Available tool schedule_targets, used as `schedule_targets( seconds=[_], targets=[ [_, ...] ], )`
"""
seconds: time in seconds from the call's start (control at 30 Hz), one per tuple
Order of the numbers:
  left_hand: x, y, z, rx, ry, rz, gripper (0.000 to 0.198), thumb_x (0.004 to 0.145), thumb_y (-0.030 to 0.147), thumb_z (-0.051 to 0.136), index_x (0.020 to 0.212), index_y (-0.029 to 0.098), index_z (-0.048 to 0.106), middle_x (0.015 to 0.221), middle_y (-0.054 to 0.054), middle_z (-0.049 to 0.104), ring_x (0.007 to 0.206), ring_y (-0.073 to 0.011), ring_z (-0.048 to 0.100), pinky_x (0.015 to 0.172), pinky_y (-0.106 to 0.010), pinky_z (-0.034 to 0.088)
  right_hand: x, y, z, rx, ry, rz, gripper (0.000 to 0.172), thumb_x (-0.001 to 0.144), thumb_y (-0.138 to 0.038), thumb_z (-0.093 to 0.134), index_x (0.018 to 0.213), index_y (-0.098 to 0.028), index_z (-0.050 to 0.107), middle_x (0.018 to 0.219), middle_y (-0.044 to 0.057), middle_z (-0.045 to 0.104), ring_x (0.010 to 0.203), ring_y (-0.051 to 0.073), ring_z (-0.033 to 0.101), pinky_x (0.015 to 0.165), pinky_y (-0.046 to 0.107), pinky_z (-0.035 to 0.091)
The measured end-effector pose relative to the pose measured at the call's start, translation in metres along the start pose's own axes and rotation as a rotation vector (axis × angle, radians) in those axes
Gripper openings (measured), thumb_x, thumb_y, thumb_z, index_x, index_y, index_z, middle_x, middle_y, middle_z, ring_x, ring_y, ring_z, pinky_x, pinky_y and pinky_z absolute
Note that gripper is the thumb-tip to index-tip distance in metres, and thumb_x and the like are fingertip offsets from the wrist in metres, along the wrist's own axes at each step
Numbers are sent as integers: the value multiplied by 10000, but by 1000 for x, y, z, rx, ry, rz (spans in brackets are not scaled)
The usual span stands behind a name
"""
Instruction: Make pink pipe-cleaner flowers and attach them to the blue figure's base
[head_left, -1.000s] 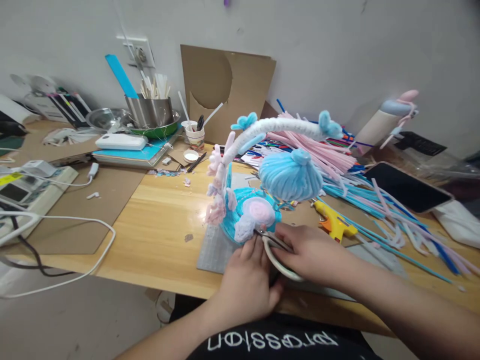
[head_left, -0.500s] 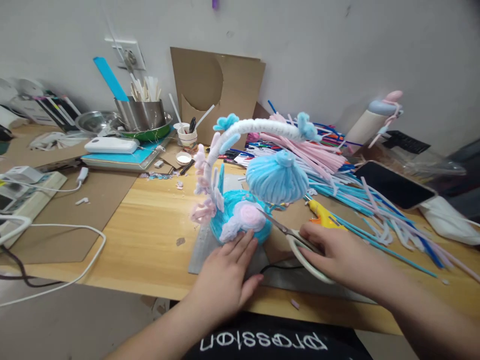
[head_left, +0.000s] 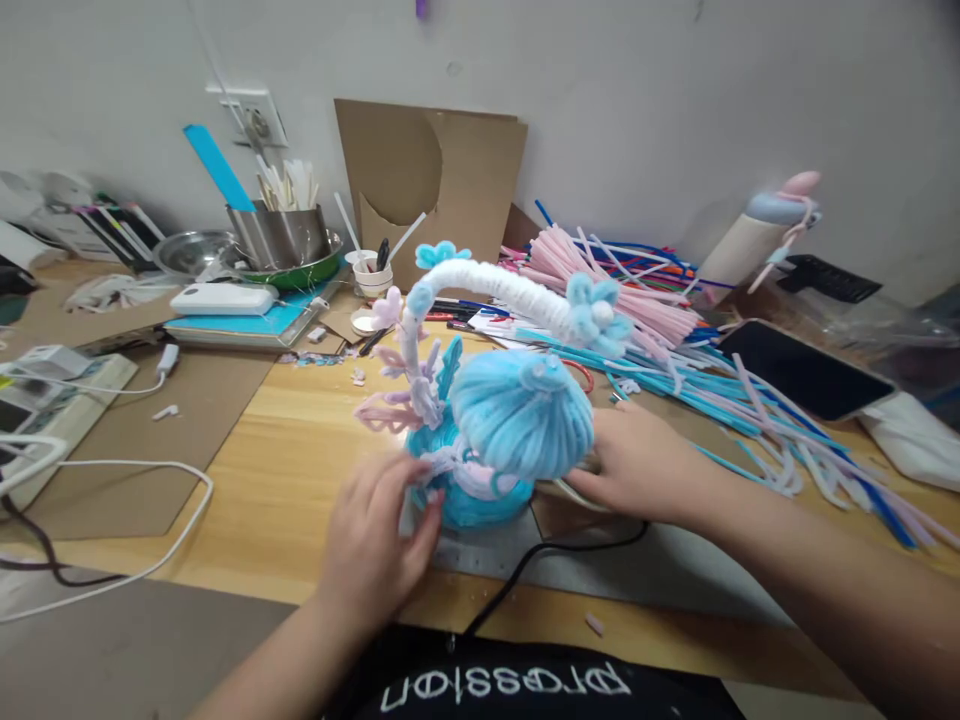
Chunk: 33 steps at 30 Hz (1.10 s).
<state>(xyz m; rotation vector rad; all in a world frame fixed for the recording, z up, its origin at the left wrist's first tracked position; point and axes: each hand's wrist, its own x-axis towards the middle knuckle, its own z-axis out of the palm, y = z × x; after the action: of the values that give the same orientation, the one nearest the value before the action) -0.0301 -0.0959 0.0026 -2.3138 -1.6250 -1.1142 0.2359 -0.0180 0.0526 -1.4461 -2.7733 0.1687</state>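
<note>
A lamp-like craft of fuzzy pipe cleaners [head_left: 491, 285] stands before me, with a white arched stem, flowers and a pleated blue shade [head_left: 517, 410]. Its round blue base [head_left: 480, 512] carries a lavender and pink patch. My left hand [head_left: 382, 530] has its thumb and fingertips closed on the left edge of the base, by the lavender strip. Behind the shade's right side, my right hand [head_left: 630, 465] is closed around scissors [head_left: 583, 497]; a bit of the pale handle shows, and the blades are hidden.
Loose pipe cleaners [head_left: 622, 290] spread across the back right, near a phone [head_left: 802, 370]. A black cable [head_left: 517, 575] runs in front of the craft over a grey mat [head_left: 675, 575]. Cardboard [head_left: 480, 160] leans on the wall. A power strip [head_left: 82, 410] lies left.
The craft has turned and shifted slightly left and nearer me. My left hand has moved from the base's front to its left edge. My right hand with the scissors has gone behind the shade.
</note>
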Motion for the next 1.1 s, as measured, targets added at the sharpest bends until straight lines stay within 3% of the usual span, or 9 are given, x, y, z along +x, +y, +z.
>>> schedule_targets(
  seconds=[0.07, 0.17, 0.33, 0.5, 0.6, 0.73, 0.93, 1.03, 1.1],
  targets=[
    [13, -1, 10, -41, -177, -73, 306, 812, 256, 609, 1102, 177, 554, 1147, -116, 600, 1103, -254, 541, 922, -401, 449, -3, -2, 1, -5, -13, 19, 262, 825, -394, 497, 978, -219, 618, 946, 59, 692, 820, 234, 611, 693, 320, 329],
    [30, -7, 22, -119, -346, -180, 172, 834, 244, 566, 991, 203, 623, 1055, -81, 645, 1028, -246, 573, 867, -388, 462, -8, -7, 4, 8, -19, 35, 276, 815, -388, 506, 995, -210, 617, 888, 58, 699, 790, 231, 614, 680, 317, 334],
    [38, -14, 27, -251, -318, -444, 134, 825, 282, 560, 864, 215, 669, 864, -27, 708, 830, -216, 635, 713, -313, 455, -13, -18, 9, 59, -4, 14, 250, 809, -356, 520, 994, -221, 620, 852, 46, 696, 784, 229, 612, 677, 314, 348],
    [39, -14, 26, -267, -312, -542, 167, 796, 300, 567, 863, 192, 675, 851, -38, 719, 808, -226, 644, 671, -297, 438, -12, -24, 13, 52, 38, -15, 214, 813, -337, 516, 927, -207, 642, 917, 81, 686, 847, 245, 600, 710, 320, 372],
    [36, -14, 29, -325, -296, -546, 163, 805, 311, 558, 863, 198, 660, 861, -27, 713, 821, -212, 640, 695, -293, 447, -10, -26, 13, 25, 37, 4, 234, 823, -358, 507, 923, -198, 644, 892, 90, 686, 843, 253, 600, 692, 316, 367],
    [27, -14, 31, -354, -297, -516, 147, 810, 289, 558, 893, 215, 653, 873, -19, 692, 846, -202, 629, 744, -306, 462, -14, -36, 11, -78, 1, 74, 248, 836, -389, 475, 869, -199, 630, 755, 80, 676, 695, 244, 599, 584, 305, 289],
    [35, -13, 26, -240, -365, -325, 189, 767, 218, 590, 941, 183, 659, 1006, -79, 622, 990, -244, 574, 885, -385, 450, -28, -58, 14, -107, 38, 74, 213, 855, -317, 453, 888, -179, 612, 797, 81, 691, 640, 207, 598, 583, 314, 264],
    [43, -13, 22, -204, -438, -268, 161, 746, 197, 603, 886, 187, 680, 1031, -92, 603, 996, -263, 570, 871, -409, 464, -32, -55, 12, 0, -3, 171, 206, 831, -331, 477, 889, -183, 609, 785, 90, 688, 659, 224, 609, 570, 303, 294],
    [46, -13, 22, -202, -455, -274, 138, 728, 179, 611, 851, 187, 675, 1019, -88, 606, 979, -264, 577, 848, -407, 475, -36, -49, 10, 286, -128, 294, 215, 814, -388, 496, 812, -194, 588, 711, 67, 666, 610, 205, 599, 523, 275, 311]
  ],
)
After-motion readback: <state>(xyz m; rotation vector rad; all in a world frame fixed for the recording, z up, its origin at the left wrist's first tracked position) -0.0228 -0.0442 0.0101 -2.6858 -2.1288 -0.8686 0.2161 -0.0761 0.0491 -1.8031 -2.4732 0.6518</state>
